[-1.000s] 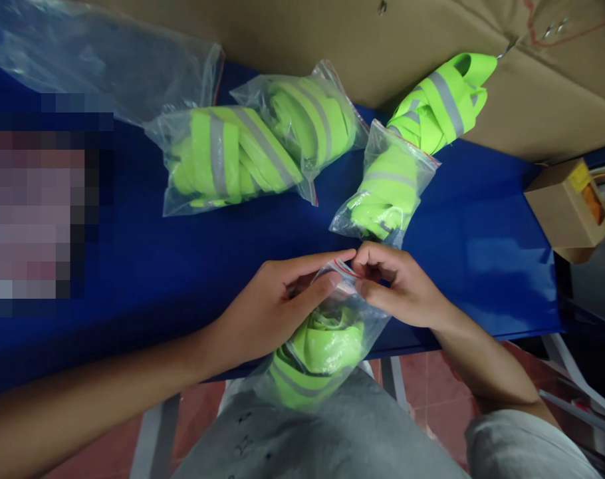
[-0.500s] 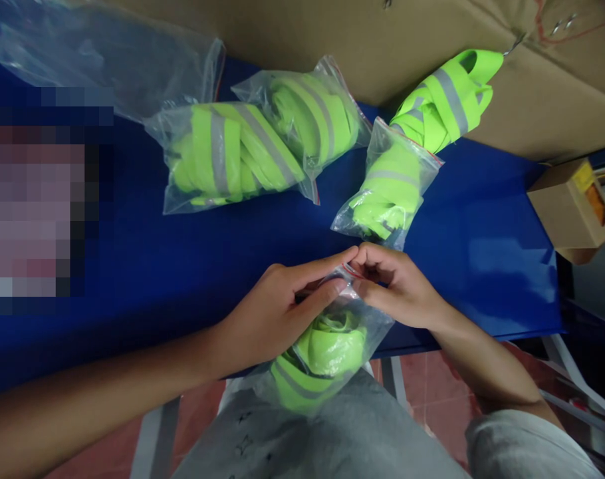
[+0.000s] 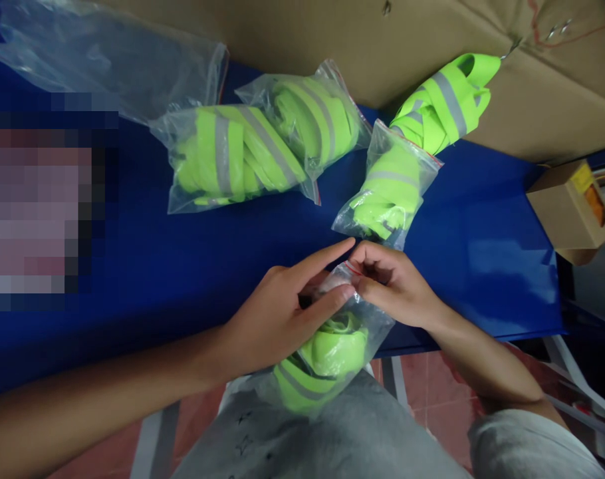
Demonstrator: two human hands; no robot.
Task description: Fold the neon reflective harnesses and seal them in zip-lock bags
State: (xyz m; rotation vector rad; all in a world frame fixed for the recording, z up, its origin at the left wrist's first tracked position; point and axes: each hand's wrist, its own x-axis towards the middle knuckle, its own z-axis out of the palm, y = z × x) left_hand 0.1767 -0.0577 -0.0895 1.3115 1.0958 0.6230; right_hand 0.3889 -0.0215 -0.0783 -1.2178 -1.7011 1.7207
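A clear zip bag (image 3: 377, 326) with a red-lined top edge hangs at the table's near edge, in front of my lap. Inside it lies a rolled neon-yellow reflective strap (image 3: 337, 349) with a grey stripe. My left hand (image 3: 287, 303) grips the bag's top from the left, thumb on the near side and index finger stretched out above it. On the right, my right hand (image 3: 397, 283) pinches the red-lined edge between thumb and curled fingers. The fingertips of both hands are close together. Parts of the bag's mouth are hidden behind my fingers.
Beyond my hands, bagged neon straps (image 3: 237, 156) lie on the blue table (image 3: 193, 266), one bag (image 3: 392, 179) just past my right hand. A loose strap bundle (image 3: 447, 100) is at the back right. Empty plastic bags (image 3: 108, 60) lie back left. A cardboard box (image 3: 566, 206) stands right.
My left hand's thumb has slid slightly to the right along the bag's top, and its index finger has lifted a little away from my right hand. The right hand stays nearly in place.
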